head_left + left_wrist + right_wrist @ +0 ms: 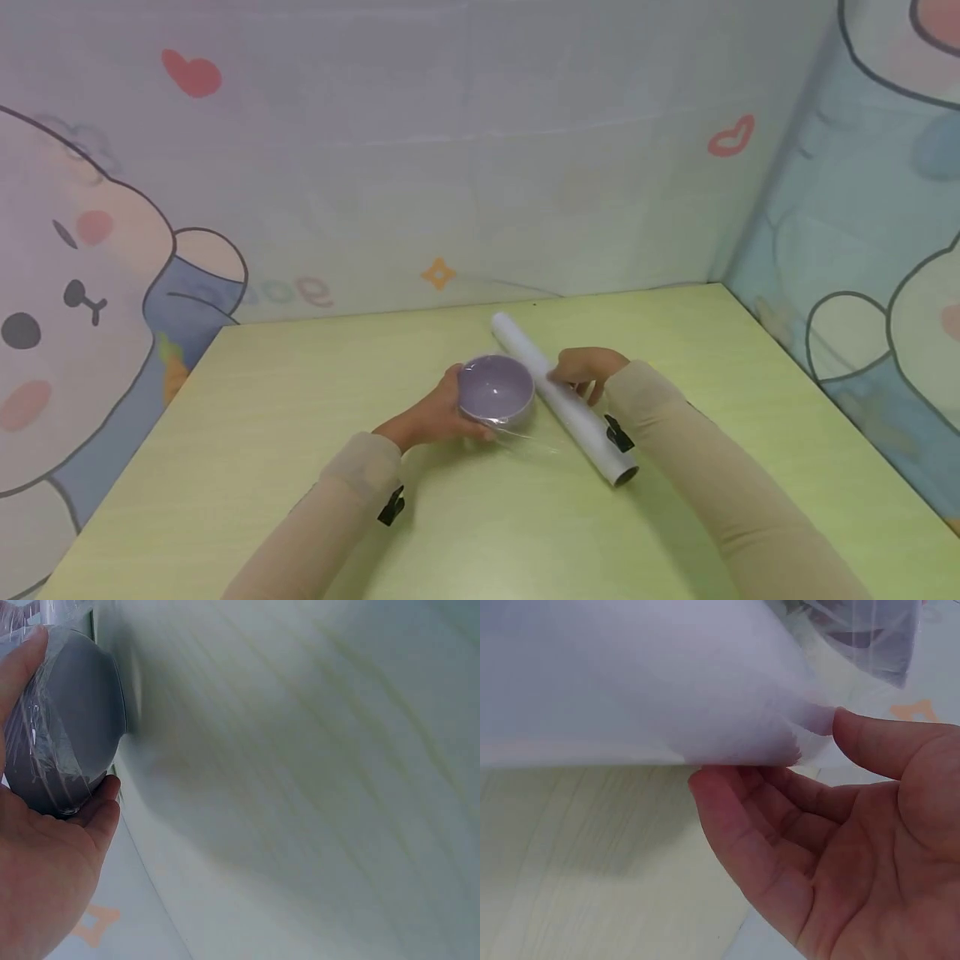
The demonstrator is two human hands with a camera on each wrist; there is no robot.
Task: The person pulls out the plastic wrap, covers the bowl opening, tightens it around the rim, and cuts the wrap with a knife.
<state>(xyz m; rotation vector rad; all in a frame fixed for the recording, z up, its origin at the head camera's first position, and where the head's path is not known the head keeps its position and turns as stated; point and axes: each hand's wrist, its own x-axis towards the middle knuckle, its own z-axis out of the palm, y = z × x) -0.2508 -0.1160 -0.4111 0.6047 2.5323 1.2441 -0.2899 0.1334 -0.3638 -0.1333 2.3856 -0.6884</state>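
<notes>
A small purple bowl (pixel 495 390) with clear cling film (pixel 525 442) over it is held by my left hand (pixel 431 414), thumb on the near side and fingers at the far side. In the left wrist view the film lies wrinkled on the side of the bowl (pixel 86 705), under the thumb. My right hand (pixel 592 367) grips the roll of cling film (pixel 573 417), which slants just right of the bowl. In the right wrist view the fingers curl under the roll (pixel 630 682) and the thumb presses its side. Loose film trails from the bowl's near rim towards the roll.
The pale yellow-green table (pixel 300 400) reaches back to a cartoon-printed cloth (pixel 375 192). More printed cloth (pixel 885 275) stands along the right side. Black clips hang at both sleeves, the right one (pixel 619 434) close to the roll.
</notes>
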